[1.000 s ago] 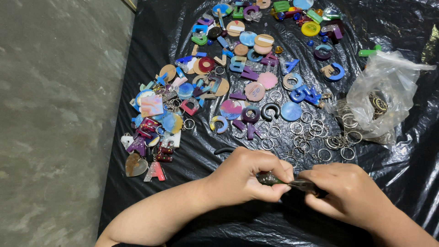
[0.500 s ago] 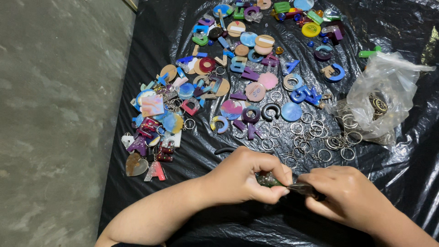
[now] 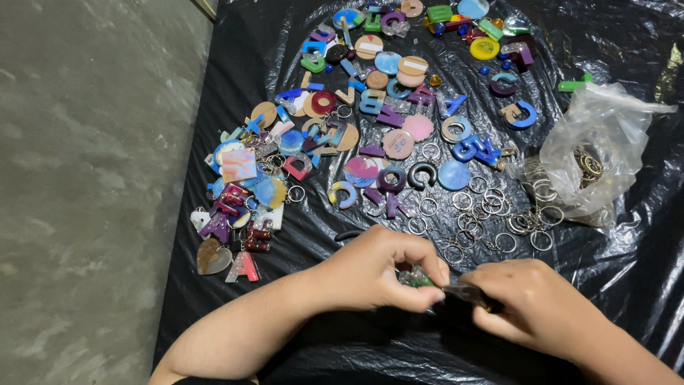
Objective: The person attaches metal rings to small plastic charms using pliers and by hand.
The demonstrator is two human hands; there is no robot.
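Observation:
My left hand (image 3: 377, 269) pinches a small green, glittery resin charm (image 3: 413, 279) between thumb and fingers, low in the view. My right hand (image 3: 534, 303) grips dark pliers (image 3: 467, 294), their tip meeting the charm. Both hands hover over a black plastic sheet (image 3: 299, 228). Loose metal key rings (image 3: 474, 214) lie scattered just beyond my hands. Most of the charm is hidden by my fingers.
Several colourful resin letters, discs and keychains (image 3: 363, 107) are spread over the sheet's far and left parts. A clear plastic bag (image 3: 598, 153) with more metal rings sits at the right. Grey concrete floor (image 3: 85, 178) lies left of the sheet.
Both hands have stayed in nearly the same spot, with only slight finger shifts around the charm and pliers.

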